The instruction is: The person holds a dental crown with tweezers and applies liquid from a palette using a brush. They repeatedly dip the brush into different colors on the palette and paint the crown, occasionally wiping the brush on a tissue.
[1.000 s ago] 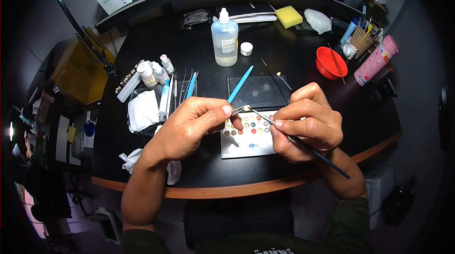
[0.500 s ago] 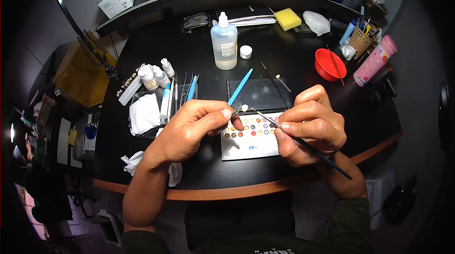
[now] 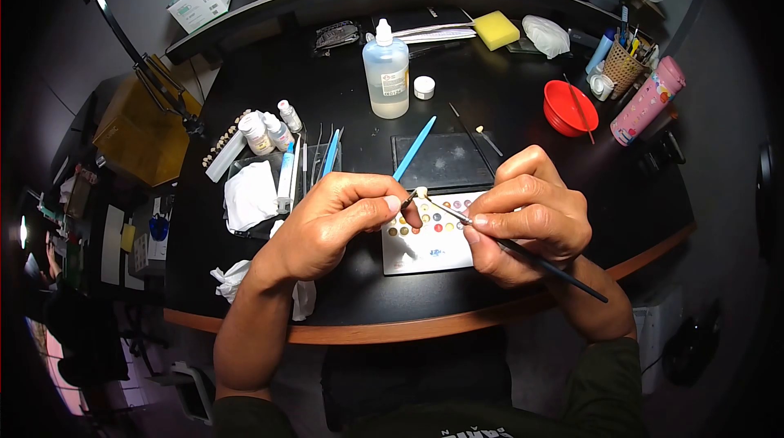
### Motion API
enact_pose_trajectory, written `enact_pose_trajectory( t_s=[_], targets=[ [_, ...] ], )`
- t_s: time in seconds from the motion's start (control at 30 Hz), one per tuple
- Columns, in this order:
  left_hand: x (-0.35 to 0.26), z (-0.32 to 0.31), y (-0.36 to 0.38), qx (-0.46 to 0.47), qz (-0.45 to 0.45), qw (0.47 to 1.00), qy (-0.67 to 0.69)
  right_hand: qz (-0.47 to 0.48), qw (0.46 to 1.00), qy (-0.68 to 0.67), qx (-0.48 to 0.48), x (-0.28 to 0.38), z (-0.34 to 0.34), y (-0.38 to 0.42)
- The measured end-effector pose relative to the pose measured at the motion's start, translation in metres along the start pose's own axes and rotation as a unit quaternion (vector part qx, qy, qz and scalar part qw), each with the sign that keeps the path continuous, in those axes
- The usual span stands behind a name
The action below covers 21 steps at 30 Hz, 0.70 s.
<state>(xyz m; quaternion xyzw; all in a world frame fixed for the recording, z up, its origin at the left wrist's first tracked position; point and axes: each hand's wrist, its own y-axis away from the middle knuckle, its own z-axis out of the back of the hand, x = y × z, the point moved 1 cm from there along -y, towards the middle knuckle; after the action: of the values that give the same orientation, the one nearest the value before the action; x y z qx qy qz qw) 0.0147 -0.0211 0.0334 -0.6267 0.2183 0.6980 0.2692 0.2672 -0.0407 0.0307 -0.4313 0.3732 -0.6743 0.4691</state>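
My left hand (image 3: pixel 331 222) pinches a small dark holder between thumb and forefinger. At the holder's end sits a small whitish tooth crown (image 3: pixel 421 192). My right hand (image 3: pixel 535 222) is closed around a slim dark-handled brush (image 3: pixel 555 271), held like a pen. Its fine tip reaches the crown's right side and appears to touch it. Beneath both hands lies a white palette (image 3: pixel 408 262) with rows of small coloured paint spots, partly covered by my fingers. Behind it is a dark flat tray (image 3: pixel 441 162) with a blue-handled tool (image 3: pixel 415 149) leaning across its left side.
A clear liquid bottle (image 3: pixel 386 75) and a small white jar (image 3: pixel 424 88) stand behind the tray. At left are small white bottles (image 3: pixel 256 134) and a folded white cloth (image 3: pixel 251 197). A red bowl (image 3: pixel 569 109), pink flask (image 3: pixel 648 103) and yellow sponge (image 3: pixel 496 31) stand farther right.
The brush tip has moved left and slightly down, from just beside the crown to against it. My right hand has shifted a little left; the crown sits slightly lower.
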Motion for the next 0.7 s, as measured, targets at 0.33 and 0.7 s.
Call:
enact_pose_trajectory(
  t_s=[0.33, 0.7],
  targets=[
    [-0.0032, 0.0005, 0.0006, -0.005, 0.013, 1.000, -0.020, -0.003, 1.000, -0.018, -0.001, -0.0022, 0.0004, 0.0003],
    [0.0008, 0.0019, 0.0009, -0.009, 0.020, 1.000, 0.008, -0.027, 1.000, -0.015, -0.004, 0.0041, 0.0022, -0.0028]
  ],
)
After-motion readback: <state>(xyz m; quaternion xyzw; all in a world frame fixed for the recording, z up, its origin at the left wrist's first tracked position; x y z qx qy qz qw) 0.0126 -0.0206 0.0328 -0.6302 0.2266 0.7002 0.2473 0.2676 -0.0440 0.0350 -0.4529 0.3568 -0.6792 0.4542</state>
